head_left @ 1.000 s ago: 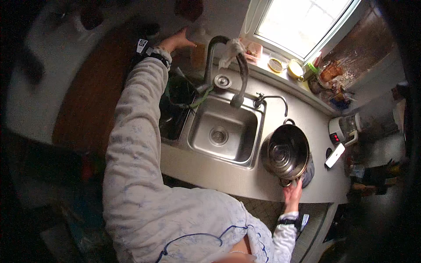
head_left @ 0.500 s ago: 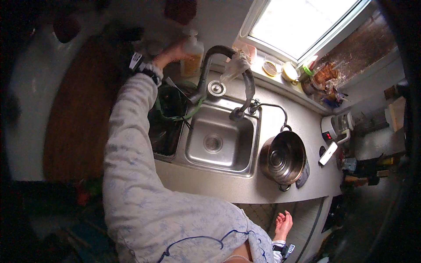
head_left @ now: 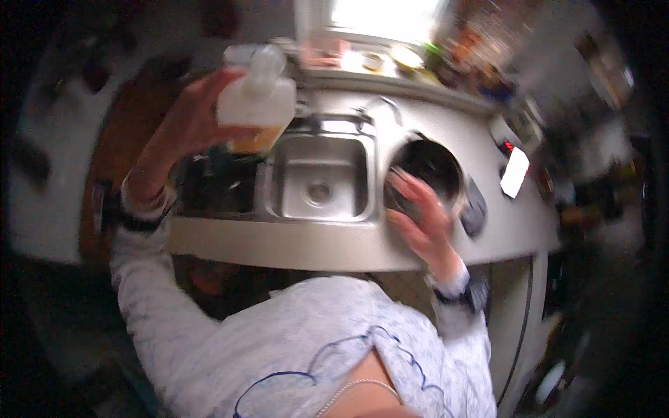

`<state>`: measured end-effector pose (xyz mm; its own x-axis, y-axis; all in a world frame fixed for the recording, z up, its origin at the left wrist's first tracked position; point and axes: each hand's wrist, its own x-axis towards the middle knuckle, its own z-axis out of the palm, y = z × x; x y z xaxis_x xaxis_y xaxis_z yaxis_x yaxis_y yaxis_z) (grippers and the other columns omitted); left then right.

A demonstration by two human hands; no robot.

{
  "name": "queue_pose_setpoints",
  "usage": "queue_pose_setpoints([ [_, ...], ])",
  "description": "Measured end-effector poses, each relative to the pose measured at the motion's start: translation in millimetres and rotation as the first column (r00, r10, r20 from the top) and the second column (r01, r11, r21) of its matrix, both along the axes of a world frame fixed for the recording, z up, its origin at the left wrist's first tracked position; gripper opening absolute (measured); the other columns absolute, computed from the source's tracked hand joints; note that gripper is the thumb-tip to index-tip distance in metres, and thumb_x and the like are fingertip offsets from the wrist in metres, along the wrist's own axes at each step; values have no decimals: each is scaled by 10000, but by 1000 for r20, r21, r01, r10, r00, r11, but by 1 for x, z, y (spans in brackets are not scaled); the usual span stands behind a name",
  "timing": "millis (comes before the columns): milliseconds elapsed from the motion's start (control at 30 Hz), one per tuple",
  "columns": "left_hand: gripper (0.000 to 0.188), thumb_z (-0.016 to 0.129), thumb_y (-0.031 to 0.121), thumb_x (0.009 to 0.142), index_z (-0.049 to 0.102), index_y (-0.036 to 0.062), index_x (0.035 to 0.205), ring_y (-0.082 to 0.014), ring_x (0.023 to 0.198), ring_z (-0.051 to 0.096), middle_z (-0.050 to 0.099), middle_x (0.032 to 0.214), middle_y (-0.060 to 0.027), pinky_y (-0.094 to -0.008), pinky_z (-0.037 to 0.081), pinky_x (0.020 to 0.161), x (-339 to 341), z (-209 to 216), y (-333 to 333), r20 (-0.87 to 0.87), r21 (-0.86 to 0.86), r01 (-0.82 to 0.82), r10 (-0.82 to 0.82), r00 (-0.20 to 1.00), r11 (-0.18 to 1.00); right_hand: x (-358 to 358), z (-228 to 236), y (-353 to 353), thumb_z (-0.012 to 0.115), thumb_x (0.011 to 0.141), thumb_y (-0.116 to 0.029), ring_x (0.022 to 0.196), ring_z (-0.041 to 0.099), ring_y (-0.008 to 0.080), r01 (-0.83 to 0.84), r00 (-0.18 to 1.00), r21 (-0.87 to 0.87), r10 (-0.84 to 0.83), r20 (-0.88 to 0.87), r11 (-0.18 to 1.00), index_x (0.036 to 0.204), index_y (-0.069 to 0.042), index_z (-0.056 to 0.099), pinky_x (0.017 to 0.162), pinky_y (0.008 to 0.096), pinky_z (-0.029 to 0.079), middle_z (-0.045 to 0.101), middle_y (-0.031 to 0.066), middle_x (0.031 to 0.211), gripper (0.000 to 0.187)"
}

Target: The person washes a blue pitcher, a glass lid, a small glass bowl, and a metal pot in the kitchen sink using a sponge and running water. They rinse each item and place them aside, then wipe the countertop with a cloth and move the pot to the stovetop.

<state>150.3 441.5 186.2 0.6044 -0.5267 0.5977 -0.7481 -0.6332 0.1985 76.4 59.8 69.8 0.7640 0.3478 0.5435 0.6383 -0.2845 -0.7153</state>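
My left hand (head_left: 182, 120) is wrapped round a translucent pump bottle (head_left: 258, 104) with yellow-orange liquid low inside. It holds the bottle up over the left side of the sink, pump at the top. My right hand (head_left: 426, 226), slightly blurred, has its fingers apart and holds nothing. It hovers at the near left side of a deep metal pot (head_left: 433, 157), overlapping the rim; whether it touches the pot I cannot tell. The bare steel basin of the sink (head_left: 296, 184) lies between the hands.
A darker basin (head_left: 216, 187) with things in it adjoins on the left, with a brown wooden board (head_left: 115, 143) beyond. Right of the pot lie a dark mitt-like pad (head_left: 475, 209) and a white phone-like slab (head_left: 516, 171). Small bowls (head_left: 406, 58) line the windowsill.
My left hand has lifted the pump bottle off the back left of the counter and brought it nearer. My right hand has risen from below the counter edge to the pot. The view has turned.
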Motion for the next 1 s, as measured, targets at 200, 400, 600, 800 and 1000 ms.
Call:
queue_pose_setpoints([
  [200,710,815,169,612,461,66,1219,-241,996,574,557,1115,-123,-357,485,833,-19,-54,-173,-250,-212,455,-498,831,865,-7,0,1,737,726,-144,1196,391,254,-158,987,229,162,3,961,1340,-68,246,1011,358,325,405,131,1263,789],
  [400,852,689,112,764,153,174,1422,-221,1126,455,362,1339,-145,-366,460,890,-22,-112,-302,-271,-897,193,-839,472,398,-22,-13,-97,732,740,-208,927,605,226,242,970,287,-234,-65,927,1225,-58,335,757,329,516,562,140,1049,645],
  [600,882,713,217,724,153,62,1387,-202,1169,425,394,1272,-124,-366,408,940,-47,-184,-362,-509,-857,2,-848,151,515,-32,6,-138,670,787,-77,970,571,174,394,914,320,-329,-239,862,1203,-30,357,805,307,490,571,118,1038,523],
  [800,746,714,259,749,289,30,1318,-203,1113,487,468,1214,-109,-361,428,920,-69,-209,-363,-389,-842,-341,-908,-155,418,-25,1,-135,652,820,-137,976,556,171,497,849,443,-312,-426,746,1185,4,359,831,298,469,558,123,1047,489],
  [1000,605,658,266,806,347,18,1262,-200,1020,549,508,1151,-108,-373,505,822,-87,-217,-353,-228,-848,-437,-951,-207,299,4,28,-160,579,851,-403,1025,532,229,579,765,-4,-545,-344,815,1315,-18,242,894,360,433,522,155,1109,692],
])
